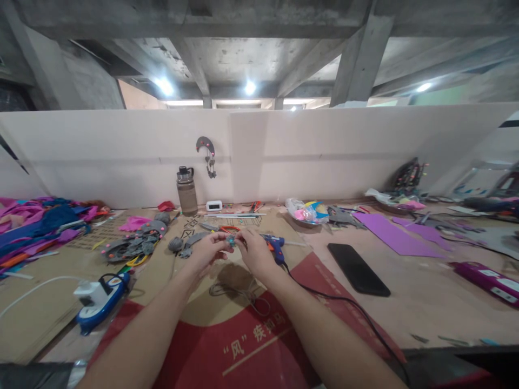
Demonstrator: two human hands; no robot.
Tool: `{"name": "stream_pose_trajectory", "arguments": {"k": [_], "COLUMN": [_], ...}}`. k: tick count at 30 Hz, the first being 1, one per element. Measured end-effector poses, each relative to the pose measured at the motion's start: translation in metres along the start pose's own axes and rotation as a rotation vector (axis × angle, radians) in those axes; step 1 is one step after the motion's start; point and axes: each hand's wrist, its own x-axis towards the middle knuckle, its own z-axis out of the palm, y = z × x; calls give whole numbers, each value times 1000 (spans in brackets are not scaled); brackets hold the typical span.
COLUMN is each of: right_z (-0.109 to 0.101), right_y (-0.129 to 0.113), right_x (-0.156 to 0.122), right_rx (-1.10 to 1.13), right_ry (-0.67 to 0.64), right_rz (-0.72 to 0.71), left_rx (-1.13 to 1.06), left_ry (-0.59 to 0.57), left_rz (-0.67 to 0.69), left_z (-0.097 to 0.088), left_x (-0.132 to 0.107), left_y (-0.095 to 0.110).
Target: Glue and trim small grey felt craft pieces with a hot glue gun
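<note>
My left hand (213, 249) and my right hand (253, 248) meet over the middle of the cardboard. Between their fingertips is a small teal piece (231, 241), too small for its kind to show. Both hands pinch at it. Just right of my right hand lies a blue glue gun (276, 247), its black cord running toward the front. Left of my left hand are grey felt pieces (190, 244) and a grey ball (175, 245). Scissors with orange handles (229, 229) lie behind the hands. A loop of thin cord (243, 294) rests below them.
A black phone (357, 269) and purple sheets (397, 233) lie to the right. On the left are a blue power strip (103, 302), grey felt pieces with pink dots (133, 243) and heaped fabric (40, 227). A bottle (187, 192) stands at the back by the white partition (284, 156).
</note>
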Motion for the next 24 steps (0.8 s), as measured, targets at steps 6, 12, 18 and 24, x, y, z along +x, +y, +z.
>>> {"name": "stream_pose_trajectory", "arguments": {"k": [6,12,18,24], "right_z": [1,1,2,-39], "right_y": [0,-2,-12,16], "right_x": [-1,-1,-2,15], "right_rx": [-1,26,124,-186], "right_ry": [-12,-3,-76,152], "right_rz": [-37,-28,-43,126], "left_rx": [-23,-45,-49,-184], "left_ry": [-30,66,225,251], "left_rz": [-9,-21,50,119], "left_z": [0,-3,-11,-20], "left_x": [0,4,9,13], "left_y": [-1,-4,-4,-2]}}
